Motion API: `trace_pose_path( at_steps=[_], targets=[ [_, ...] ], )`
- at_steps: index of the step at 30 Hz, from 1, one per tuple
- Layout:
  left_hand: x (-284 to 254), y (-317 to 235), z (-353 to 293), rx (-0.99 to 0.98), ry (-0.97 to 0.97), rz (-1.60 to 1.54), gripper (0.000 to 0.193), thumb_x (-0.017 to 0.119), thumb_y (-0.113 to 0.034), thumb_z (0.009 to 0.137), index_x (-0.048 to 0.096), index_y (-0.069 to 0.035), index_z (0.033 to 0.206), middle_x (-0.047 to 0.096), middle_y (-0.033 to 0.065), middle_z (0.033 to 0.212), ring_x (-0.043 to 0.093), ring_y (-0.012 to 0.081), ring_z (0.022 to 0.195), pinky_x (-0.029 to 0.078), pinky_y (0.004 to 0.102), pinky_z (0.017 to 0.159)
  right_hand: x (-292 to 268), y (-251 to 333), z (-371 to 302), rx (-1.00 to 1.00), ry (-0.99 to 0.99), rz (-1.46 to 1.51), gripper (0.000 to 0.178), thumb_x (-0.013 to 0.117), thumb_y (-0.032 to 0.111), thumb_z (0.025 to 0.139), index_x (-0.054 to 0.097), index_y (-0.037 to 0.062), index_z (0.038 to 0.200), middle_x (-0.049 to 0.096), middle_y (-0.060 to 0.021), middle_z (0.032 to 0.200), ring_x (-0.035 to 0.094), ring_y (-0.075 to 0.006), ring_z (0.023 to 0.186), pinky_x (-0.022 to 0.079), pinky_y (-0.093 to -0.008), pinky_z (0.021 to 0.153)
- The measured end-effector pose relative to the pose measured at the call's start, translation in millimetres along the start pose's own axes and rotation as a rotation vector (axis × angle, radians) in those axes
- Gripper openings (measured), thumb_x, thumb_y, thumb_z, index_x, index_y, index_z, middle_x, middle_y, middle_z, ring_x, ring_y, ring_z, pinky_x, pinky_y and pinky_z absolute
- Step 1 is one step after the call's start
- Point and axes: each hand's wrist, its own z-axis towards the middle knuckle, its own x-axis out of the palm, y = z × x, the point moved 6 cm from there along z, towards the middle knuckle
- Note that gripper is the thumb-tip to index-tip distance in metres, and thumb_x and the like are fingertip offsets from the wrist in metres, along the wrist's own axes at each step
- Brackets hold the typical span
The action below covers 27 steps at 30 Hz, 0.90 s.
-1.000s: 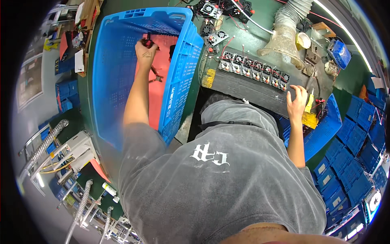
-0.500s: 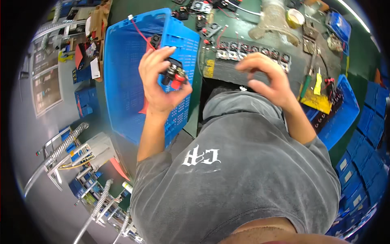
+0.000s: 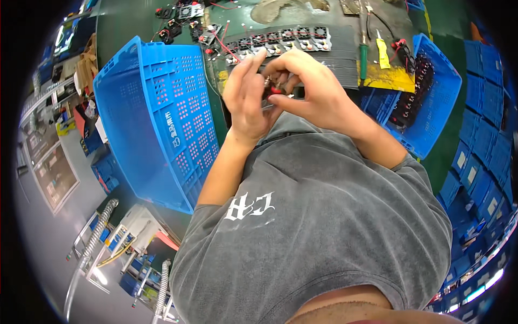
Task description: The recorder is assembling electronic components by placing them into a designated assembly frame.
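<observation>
Both hands meet close in front of my body, at the near edge of the bench. Closed round a small black-and-red part (image 3: pixel 276 90), my left hand (image 3: pixel 247 100) covers most of it. From the other side, my right hand (image 3: pixel 315 81) pinches the same part with thumb and fingers. Its exact kind is hidden by the fingers. Just beyond the hands, a row of small black fans (image 3: pixel 286 39) with red wires and pale lower parts lies on a dark board (image 3: pixel 342 54).
A large blue crate (image 3: pixel 189 102) stands at the left, and a smaller blue bin (image 3: pixel 431 116) with dark parts at the right. A green-handled soldering iron (image 3: pixel 363 59), a yellow tube (image 3: pixel 382 53) and a yellow sheet (image 3: pixel 396 79) lie right. Loose fan parts (image 3: pixel 171 32) clutter the far left.
My left hand has brought the black-and-red part from over the crate's edge to the middle. My right hand, empty before, has come in and closed on it. The view has shifted.
</observation>
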Motion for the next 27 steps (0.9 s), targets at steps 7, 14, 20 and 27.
trace_pose_path(
  at_steps=[7,14,20,27],
  targets=[
    [30,-3,20,-0.117,0.221,0.061,0.097,0.089,-0.025,0.072,0.038,-0.006,0.153,0.039,0.0186,0.157,0.031,0.0495,0.15,0.016,0.0667,0.122,-36,-5,-39,-0.129,-0.09,-0.251,0.042,0.074,-0.007,0.071,0.065,0.0031,0.111,0.059,-0.0122,0.112,0.063,-0.0246,0.096,0.055,-0.0333,0.081],
    [30,13,32,-0.011,0.31,0.323,0.044,0.083,-0.015,0.075,0.074,-0.02,0.118,0.066,-0.0005,0.133,0.047,0.0311,0.141,0.018,0.0565,0.122,-54,-4,-72,-0.212,-0.102,-0.415,0.049,0.077,-0.006,0.067,0.064,0.0048,0.112,0.057,-0.0142,0.11,0.059,-0.0333,0.101,0.051,-0.0406,0.087],
    [35,15,36,0.025,0.264,0.214,0.021,0.079,-0.009,0.081,0.079,-0.015,0.101,0.074,0.0018,0.096,0.069,0.0209,0.105,0.039,0.047,0.11,-62,-16,-80,-0.205,-0.136,-0.595,0.049,0.077,-0.005,0.066,0.064,0.0049,0.111,0.057,-0.0136,0.11,0.058,-0.034,0.102,0.051,-0.0422,0.087],
    [97,61,-7,-0.357,0.42,-0.118,0.014,0.075,-0.011,0.091,0.079,-0.008,0.104,0.065,0.0124,0.091,0.065,0.0289,0.085,0.053,0.0373,0.076,-72,-105,-90,-0.037,-0.144,-0.792,0.049,0.076,-0.002,0.071,0.059,0.0046,0.116,0.056,-0.0146,0.112,0.056,-0.0367,0.108,0.05,-0.0435,0.094]
  ],
)
